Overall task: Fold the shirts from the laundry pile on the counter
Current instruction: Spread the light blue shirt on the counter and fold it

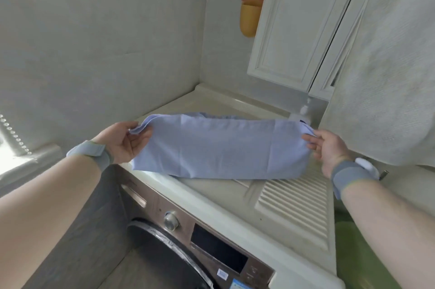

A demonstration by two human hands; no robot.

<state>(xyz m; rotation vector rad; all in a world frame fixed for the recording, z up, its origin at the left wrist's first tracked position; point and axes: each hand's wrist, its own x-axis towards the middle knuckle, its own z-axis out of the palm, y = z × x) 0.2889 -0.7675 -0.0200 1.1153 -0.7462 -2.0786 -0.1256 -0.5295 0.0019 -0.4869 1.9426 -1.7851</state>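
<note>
both my forearms reach in from the bottom corners. my left hand [124,141] pinches one end of a folded pale blue shirt [221,147], my right hand [327,147] pinches the other, holding it stretched over the counter [211,197]. below the counter sits a washing machine [202,248]; behind it hangs a white cabinet [289,30].
</note>
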